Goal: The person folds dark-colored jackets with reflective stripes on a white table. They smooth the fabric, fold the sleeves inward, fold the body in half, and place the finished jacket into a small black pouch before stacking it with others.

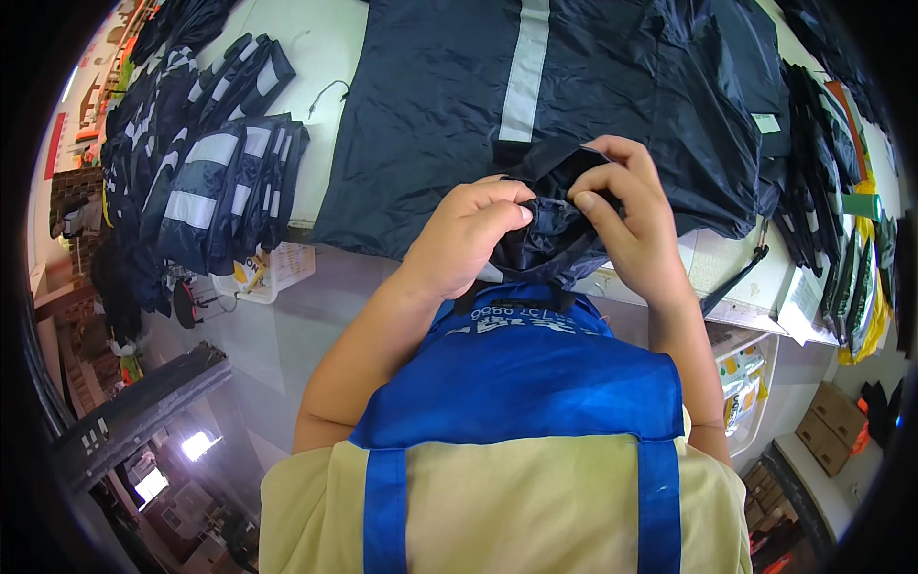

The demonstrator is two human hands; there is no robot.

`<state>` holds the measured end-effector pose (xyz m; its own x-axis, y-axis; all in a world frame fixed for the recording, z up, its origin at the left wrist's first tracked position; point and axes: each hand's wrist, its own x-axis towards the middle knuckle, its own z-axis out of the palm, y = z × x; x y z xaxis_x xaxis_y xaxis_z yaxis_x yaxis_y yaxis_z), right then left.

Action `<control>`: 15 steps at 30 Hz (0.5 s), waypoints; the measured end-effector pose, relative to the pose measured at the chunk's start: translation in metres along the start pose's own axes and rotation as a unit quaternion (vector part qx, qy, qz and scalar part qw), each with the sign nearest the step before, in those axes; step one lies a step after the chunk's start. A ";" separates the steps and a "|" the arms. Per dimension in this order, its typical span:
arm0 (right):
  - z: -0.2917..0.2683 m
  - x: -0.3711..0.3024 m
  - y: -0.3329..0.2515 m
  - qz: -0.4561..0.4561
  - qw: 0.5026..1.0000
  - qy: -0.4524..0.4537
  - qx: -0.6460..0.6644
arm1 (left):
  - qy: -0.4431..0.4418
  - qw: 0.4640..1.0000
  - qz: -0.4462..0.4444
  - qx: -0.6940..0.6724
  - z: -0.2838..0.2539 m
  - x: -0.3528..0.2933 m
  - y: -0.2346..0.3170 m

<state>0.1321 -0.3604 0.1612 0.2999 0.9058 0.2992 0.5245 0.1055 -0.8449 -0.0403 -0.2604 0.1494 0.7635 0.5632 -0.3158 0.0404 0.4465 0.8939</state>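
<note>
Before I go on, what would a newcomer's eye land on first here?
Probably the bright blue apron over the pale yellow shirt, low in the middle. Just above it, the left hand and right hand pinch gathered dark fabric at the table's near edge. Dark folded garments with silvery bands stand out at the upper left.

White worktop (pixel 320 59), bare strip showing L of the big navy garment (pixel 430 115), which is spread over it w/ a grey stripe (pixel 524 77) down its length. Also L of garment: stack of folded dk garments (pixel 203 180) w/ grey bands; thin blk cord (pixel 321 95) btwn stack & garment. R of garment: more dk folded pcs (pixel 808 163), flat green & yellow items (pixel 854 277) beyond, plus white paper sheet (pixel 801 301) nr the front edge.
</note>
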 end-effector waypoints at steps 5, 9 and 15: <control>-0.009 -0.012 -0.029 -0.092 0.981 0.048 -0.166 | 0.007 0.999 0.014 0.043 0.007 0.001 0.004; -0.007 -0.017 -0.019 -0.132 0.959 0.078 -0.240 | 0.021 0.990 0.036 0.137 0.014 0.001 0.009; -0.007 -0.019 -0.021 -0.127 0.955 0.074 -0.257 | 0.034 0.987 0.047 0.147 0.020 -0.001 0.012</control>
<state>0.1204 -0.3827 0.1765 0.2013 0.8055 0.5573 0.9058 0.0634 -0.4189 -0.0277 -0.2696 0.1673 0.7281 0.6426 -0.2386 0.1644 0.1743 0.9709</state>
